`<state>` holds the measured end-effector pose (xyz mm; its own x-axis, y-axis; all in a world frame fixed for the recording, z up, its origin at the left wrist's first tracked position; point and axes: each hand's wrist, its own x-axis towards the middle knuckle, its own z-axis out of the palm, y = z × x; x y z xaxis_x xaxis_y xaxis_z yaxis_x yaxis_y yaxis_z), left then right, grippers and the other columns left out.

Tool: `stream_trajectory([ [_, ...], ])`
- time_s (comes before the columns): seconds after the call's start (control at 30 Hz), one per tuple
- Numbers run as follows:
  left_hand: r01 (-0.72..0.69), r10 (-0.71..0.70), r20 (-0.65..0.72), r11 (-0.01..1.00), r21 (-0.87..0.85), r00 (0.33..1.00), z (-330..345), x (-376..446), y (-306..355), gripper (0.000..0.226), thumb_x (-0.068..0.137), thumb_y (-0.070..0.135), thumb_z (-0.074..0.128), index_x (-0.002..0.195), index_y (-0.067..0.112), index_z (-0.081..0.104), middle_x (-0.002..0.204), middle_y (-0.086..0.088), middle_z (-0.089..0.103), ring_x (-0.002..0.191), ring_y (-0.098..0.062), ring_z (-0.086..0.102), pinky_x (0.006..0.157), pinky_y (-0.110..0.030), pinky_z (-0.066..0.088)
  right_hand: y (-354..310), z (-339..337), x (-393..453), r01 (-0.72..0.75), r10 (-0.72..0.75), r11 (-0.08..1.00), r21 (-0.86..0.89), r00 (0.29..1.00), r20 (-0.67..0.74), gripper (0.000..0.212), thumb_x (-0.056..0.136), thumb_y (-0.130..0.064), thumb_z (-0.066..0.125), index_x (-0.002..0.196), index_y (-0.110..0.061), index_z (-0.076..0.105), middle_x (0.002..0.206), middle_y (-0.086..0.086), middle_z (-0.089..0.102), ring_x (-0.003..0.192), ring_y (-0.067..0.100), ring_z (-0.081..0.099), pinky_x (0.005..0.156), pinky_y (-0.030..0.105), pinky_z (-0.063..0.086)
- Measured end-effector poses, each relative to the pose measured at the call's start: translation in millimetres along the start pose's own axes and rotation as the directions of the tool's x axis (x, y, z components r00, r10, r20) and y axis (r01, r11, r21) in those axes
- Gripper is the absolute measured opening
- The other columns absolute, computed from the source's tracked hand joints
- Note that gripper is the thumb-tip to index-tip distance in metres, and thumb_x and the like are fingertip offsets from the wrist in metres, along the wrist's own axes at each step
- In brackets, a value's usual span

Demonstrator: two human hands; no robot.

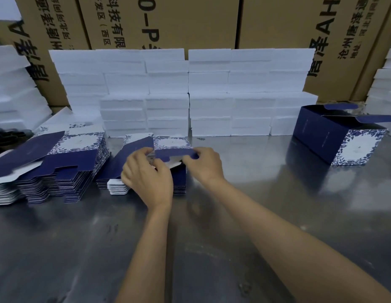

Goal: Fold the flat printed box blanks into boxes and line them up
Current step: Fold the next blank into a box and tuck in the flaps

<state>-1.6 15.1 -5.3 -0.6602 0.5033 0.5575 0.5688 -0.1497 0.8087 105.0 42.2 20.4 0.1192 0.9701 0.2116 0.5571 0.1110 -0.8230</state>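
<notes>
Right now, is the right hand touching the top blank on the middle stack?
Touching. The head view shows the right hand with its fingers curled over the edge of the top blank on the middle stack, pinching it.

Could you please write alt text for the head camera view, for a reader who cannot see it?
Both hands, left hand and right hand, grip the top blank of the smaller stack on a metal table. A taller stack lies left, folded boxes right, white foam blocks behind.
</notes>
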Motion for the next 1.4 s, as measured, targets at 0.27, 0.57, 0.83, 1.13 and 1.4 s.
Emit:
stream_trajectory([
  [0.27, 0.272, -0.237, 0.134, 0.873, -0.405, 0.962, -3, -4, 24, 0.077, 0.086, 0.019, 0.069, 0.152, 0.015, 0.03, 0.156, -0.008, 0.023, 0.141, -0.027, 0.035, 0.113, -0.044, 0.038, 18, -52, -18, 0.032, 0.001, 0.982, 0.186, 0.985, -0.175, 0.028, 0.093, -0.022, 0.056, 0.078, 0.0, 0.063, 0.078, 0.023, 0.06, 0.065, 0.021, 0.043, 0.061, 0.03, 0.034],
  [0.57, 0.712, -0.152, 0.764, 0.511, -0.482, 0.627, 14, -28, 42, 0.039, 0.098, 0.055, 0.052, 0.133, 0.039, 0.058, 0.139, 0.017, 0.06, 0.132, -0.012, 0.054, 0.11, -0.043, 0.045, 74, -102, -53, -0.06, 0.121, 0.752, 0.656, 0.991, -0.049, 0.023, 0.099, -0.01, 0.061, 0.117, -0.02, 0.069, 0.094, -0.003, 0.08, 0.092, 0.019, 0.077, 0.082, 0.024, 0.061],
  [0.83, 0.614, -0.113, 0.778, 0.688, -0.388, 0.618, 22, -46, 38, 0.099, 0.064, 0.065, 0.081, 0.146, 0.061, 0.027, 0.157, 0.013, 0.038, 0.14, -0.012, 0.044, 0.116, -0.047, 0.037, 103, -124, -68, -0.232, -0.053, 0.486, 0.843, 0.955, 0.293, 0.036, 0.097, -0.001, 0.045, 0.132, -0.007, 0.054, 0.124, 0.022, 0.069, 0.111, 0.042, 0.069, 0.095, 0.042, 0.058],
  [1.13, 0.804, -0.186, 0.876, 0.514, -0.299, 0.445, 14, -23, 24, 0.049, 0.079, 0.004, 0.077, 0.126, 0.008, 0.063, 0.116, -0.01, 0.074, 0.1, -0.024, 0.073, 0.079, -0.035, 0.061, 114, -157, -71, -0.325, -0.051, 0.253, 0.911, 0.936, 0.348, 0.028, 0.089, -0.009, 0.048, 0.109, -0.008, 0.068, 0.111, 0.015, 0.068, 0.109, 0.039, 0.065, 0.089, 0.049, 0.057],
  [1.4, 0.658, -0.032, 0.861, 0.66, -0.363, 0.508, 12, -24, 25, 0.046, 0.083, 0.013, 0.08, 0.108, 0.045, 0.058, 0.1, 0.007, 0.078, 0.088, -0.018, 0.076, 0.062, -0.03, 0.061, 140, -177, -64, -0.329, 0.086, 0.51, 0.795, 0.939, 0.334, 0.041, 0.1, -0.032, 0.058, 0.138, -0.015, 0.062, 0.137, 0.012, 0.065, 0.124, 0.031, 0.064, 0.105, 0.046, 0.049],
])
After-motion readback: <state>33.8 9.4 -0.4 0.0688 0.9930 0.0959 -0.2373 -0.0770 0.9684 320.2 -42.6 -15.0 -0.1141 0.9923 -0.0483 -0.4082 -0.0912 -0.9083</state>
